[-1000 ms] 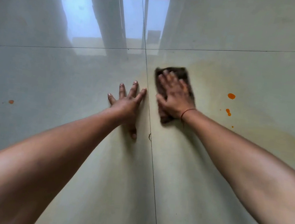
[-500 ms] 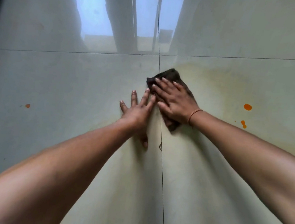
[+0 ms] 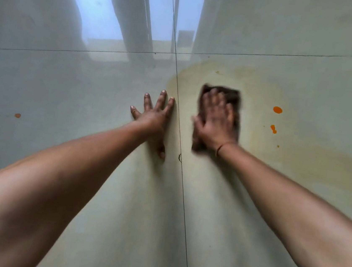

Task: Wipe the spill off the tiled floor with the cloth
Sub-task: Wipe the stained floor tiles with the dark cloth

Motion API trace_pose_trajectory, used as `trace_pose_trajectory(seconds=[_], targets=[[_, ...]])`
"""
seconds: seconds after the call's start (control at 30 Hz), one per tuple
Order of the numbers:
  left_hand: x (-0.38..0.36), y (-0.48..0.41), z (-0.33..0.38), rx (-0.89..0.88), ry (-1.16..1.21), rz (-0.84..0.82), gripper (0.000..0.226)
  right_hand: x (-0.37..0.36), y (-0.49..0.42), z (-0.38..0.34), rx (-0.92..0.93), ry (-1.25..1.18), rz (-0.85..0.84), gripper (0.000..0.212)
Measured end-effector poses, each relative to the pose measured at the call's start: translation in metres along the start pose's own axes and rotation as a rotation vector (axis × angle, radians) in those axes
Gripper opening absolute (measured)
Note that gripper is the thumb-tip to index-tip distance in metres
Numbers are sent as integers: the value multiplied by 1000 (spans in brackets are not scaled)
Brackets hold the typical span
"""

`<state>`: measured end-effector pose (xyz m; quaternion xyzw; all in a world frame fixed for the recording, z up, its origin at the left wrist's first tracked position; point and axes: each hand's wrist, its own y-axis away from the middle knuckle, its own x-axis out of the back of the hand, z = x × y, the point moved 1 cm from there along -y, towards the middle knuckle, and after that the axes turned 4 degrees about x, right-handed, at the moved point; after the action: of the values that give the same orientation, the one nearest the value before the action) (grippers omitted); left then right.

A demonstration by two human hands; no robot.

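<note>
Wiping mid-spill, right hand (image 3: 215, 120) flat on cloth (image 3: 235, 96), left hand (image 3: 153, 117) spread wide, bracing. Needed next, probably: orange drops (image 3: 277, 109) rightward.

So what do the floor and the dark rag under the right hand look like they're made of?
Pale tiled floor: glazed ceramic or porcelain by its look, given the mirror-like window reflections and thin grout lines. Dark brown cloth: probably soft woven fabric; motion blur hides its texture.

Floor tiles (image 3: 250, 207) glossy, smooth, mirror-like w/ window reflections. Cloth (image 3: 233, 96) dark, soft-looking fabric, matt. Spill (image 3: 299, 160) thin yellowish film, orange drops (image 3: 277, 109) opaque.
</note>
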<state>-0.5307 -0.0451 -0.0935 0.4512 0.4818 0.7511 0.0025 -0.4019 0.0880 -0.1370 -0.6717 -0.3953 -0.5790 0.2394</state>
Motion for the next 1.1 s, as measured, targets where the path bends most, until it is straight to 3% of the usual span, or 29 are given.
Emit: trace_pose_trajectory(seconds=[0.07,0.1,0.13,0.23,0.27,0.37,0.43,0.5,0.6,0.67,0.73,0.83,0.9,1.0,1.03,1.1], targets=[[3,3,1,5,-35,3,164,-12,49,-7,266,34,-93,79],[4,4,4,16,-50,3,162,-12,61,7,306,44,-92,79],[6,4,8,28,-65,13,160,-9,62,24,257,51,-68,78],[8,5,27,-1,-125,130,145,4,39,64,-188,-3,29,76],[9,3,37,-54,-137,179,141,5,37,61,-229,-9,38,76],[15,-7,73,-219,-135,222,148,-12,95,28,62,35,-27,79],[22,-15,93,-217,-145,168,150,-17,149,45,160,31,-73,77],[24,-20,109,-169,-133,80,150,-7,162,95,25,44,-16,78],[18,-28,126,-119,-114,18,153,10,108,150,-408,25,90,80],[17,-29,129,-106,-107,24,155,18,58,152,-503,-16,97,77],[20,-30,127,-106,-89,33,157,16,42,130,-368,-14,49,77],[20,-33,128,-124,-72,42,155,10,102,121,-67,25,-56,80],[19,-32,128,-115,-91,52,157,18,108,150,-97,26,-15,80],[18,-38,129,-104,-75,49,158,33,24,166,-424,-10,85,78],[18,-40,130,-109,-75,54,157,33,0,154,-413,4,83,77],[19,-40,128,-109,-74,70,155,22,-6,112,-179,0,31,77]])
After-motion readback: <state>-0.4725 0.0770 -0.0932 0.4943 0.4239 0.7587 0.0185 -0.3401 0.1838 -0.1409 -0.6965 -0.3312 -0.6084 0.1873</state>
